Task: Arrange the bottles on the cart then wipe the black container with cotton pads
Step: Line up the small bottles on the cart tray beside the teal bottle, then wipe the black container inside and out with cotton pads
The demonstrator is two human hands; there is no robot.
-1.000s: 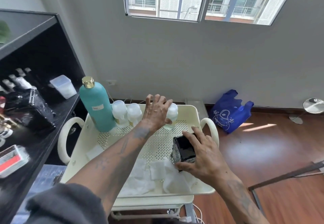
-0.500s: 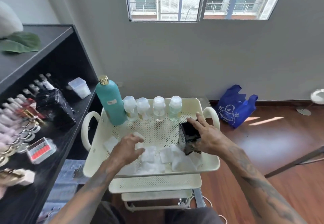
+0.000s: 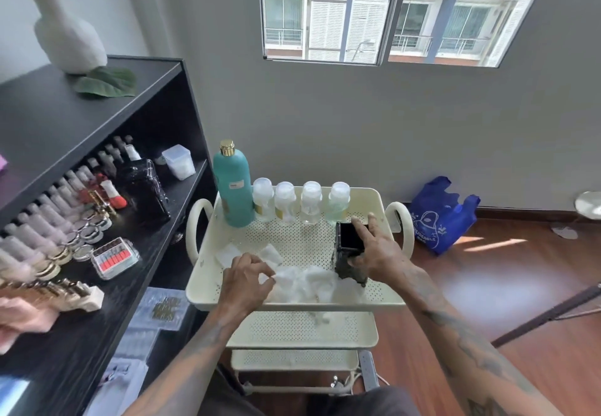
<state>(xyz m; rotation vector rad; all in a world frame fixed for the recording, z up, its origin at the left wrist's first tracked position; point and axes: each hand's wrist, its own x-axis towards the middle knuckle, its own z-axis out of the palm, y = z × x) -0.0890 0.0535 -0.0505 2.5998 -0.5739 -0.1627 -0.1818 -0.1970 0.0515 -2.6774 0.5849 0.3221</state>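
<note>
Blue bag (image 3: 439, 217) on the floor by the wall: white printed logo with lettering under it, roughly "REUSEABLE BAG", blurred, reading uncertain. Teal bottle (image 3: 233, 188) at the back left of the cart: small pale label, print too small to read. Small clear bottles (image 3: 299, 202) beside it: yellow bands, no legible text. Nothing else readable.

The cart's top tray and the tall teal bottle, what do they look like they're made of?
Top tray: cream, probably painted metal, maybe plastic; regular perforations, rolled rim, low sheen. Tall teal bottle: likely matte opaque plastic with a shiny gold cap.
</note>
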